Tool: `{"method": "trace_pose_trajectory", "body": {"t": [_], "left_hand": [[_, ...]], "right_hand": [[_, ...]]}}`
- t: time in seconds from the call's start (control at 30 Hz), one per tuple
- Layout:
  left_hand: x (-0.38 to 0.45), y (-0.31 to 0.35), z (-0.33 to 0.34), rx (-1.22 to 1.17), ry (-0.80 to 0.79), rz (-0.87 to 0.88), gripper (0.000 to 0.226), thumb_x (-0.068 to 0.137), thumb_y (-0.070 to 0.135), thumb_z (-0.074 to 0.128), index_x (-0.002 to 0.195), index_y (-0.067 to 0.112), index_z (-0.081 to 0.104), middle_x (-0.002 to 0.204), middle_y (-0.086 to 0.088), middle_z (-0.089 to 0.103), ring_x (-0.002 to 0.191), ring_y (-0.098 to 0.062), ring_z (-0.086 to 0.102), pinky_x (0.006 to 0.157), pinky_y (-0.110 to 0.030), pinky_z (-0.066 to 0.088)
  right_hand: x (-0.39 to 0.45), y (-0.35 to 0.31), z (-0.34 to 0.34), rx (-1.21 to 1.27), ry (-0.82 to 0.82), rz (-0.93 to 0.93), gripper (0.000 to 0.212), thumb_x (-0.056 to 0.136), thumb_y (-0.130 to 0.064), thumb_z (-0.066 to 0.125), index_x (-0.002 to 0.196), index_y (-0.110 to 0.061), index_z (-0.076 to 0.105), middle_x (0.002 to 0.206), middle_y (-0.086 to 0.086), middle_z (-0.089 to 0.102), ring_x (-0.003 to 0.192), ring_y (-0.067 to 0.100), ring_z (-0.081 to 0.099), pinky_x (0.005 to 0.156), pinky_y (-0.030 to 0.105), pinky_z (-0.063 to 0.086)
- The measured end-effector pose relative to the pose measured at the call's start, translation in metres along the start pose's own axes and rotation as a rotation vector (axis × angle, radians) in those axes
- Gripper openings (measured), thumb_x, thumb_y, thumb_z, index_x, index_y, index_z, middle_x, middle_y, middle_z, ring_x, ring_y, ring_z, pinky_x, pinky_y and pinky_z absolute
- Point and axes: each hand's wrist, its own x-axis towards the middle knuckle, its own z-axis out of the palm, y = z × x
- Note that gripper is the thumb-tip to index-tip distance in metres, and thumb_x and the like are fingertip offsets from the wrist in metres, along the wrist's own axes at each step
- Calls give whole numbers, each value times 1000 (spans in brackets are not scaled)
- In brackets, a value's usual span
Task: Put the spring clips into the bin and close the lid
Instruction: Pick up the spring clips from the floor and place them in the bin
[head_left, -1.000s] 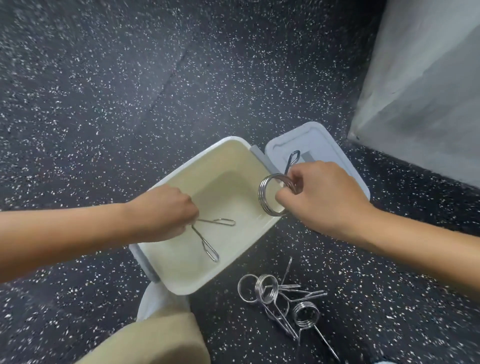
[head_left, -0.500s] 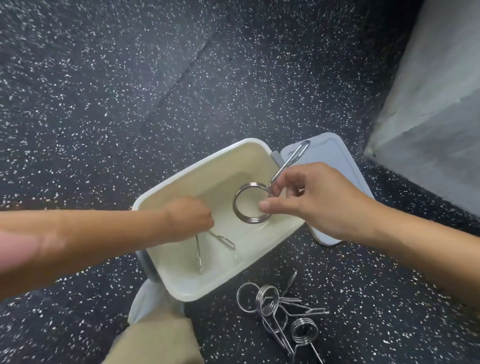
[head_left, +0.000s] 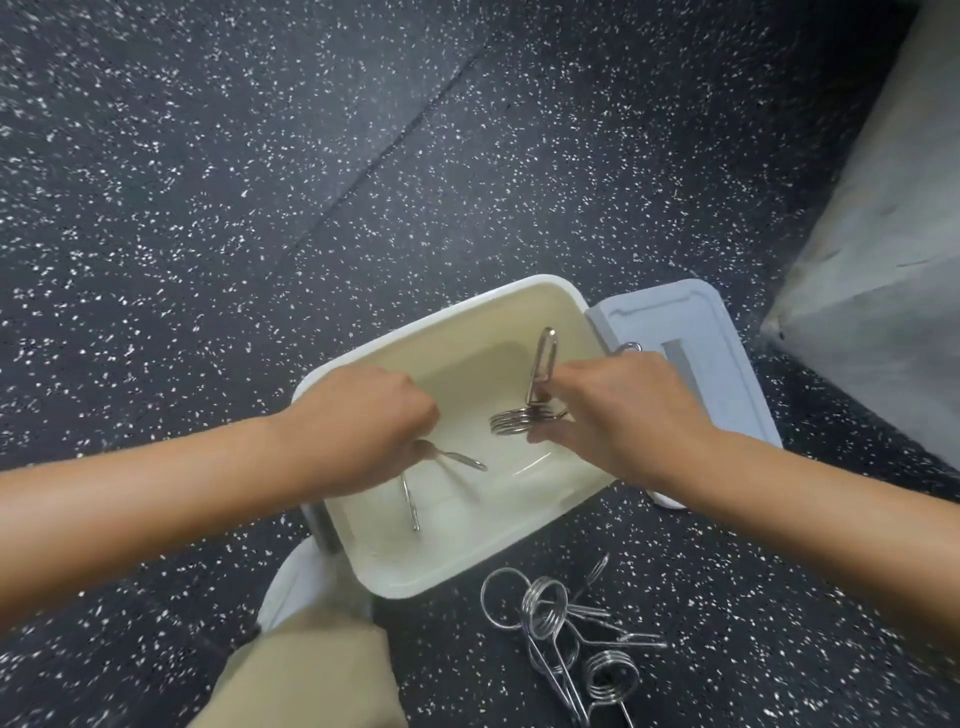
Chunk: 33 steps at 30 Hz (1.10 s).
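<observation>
- Holding one spring clip (head_left: 519, 421) in my right hand (head_left: 623, 415), fingers pinched at its coil; it hangs inside the bin (head_left: 545, 296), coil flat and low, one handle upright.
- My left hand (head_left: 363, 415) is curled around a second clip (head_left: 447, 462), handles pointing down towards the bin floor; whether it touches, I can't quite tell.
- More clips (head_left: 566, 629) lie tangled on the floor beside the bin, nearer my right hand.
- The lid (head_left: 727, 374) lies open to the right.
</observation>
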Motion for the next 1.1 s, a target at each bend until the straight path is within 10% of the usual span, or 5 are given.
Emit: {"method": "trace_pose_trajectory", "body": {"t": [0.23, 0.57, 0.77, 1.1], "left_hand": [[-39, 6, -2, -176, 81, -160, 43, 95, 60, 43, 82, 21, 57, 66, 5, 52, 73, -24, 57, 58, -31, 41], [-39, 5, 7, -227, 101, -159, 40, 94, 62, 42, 90, 27, 61, 83, 6, 68, 84, -25, 64, 64, -33, 49], [-40, 5, 8, -223, 114, -147, 40, 94, 61, 42, 89, 26, 62, 79, 6, 68, 78, -22, 63, 61, -32, 47], [-33, 5, 6, -230, 200, -134, 51, 94, 61, 35, 84, 21, 65, 82, 6, 70, 77, -21, 63, 59, -30, 48]], "right_hand": [[34, -8, 48, -331, -160, -77, 27, 57, -8, 81, 79, -16, 66, 42, -4, 45, 30, 21, 40, 41, 17, 7], [53, -19, 86, -197, -2, 16, 33, 38, -1, 78, 62, -14, 59, 34, -2, 50, 24, 19, 49, 42, 16, 17], [38, -21, 90, -155, -216, 111, 20, 92, -18, 61, 111, -18, 55, 86, 3, 72, 76, 28, 70, 54, 30, 31], [45, -24, 82, -189, -251, 100, 13, 97, -28, 57, 99, -19, 67, 90, 5, 72, 84, 31, 69, 60, 30, 32]]}}
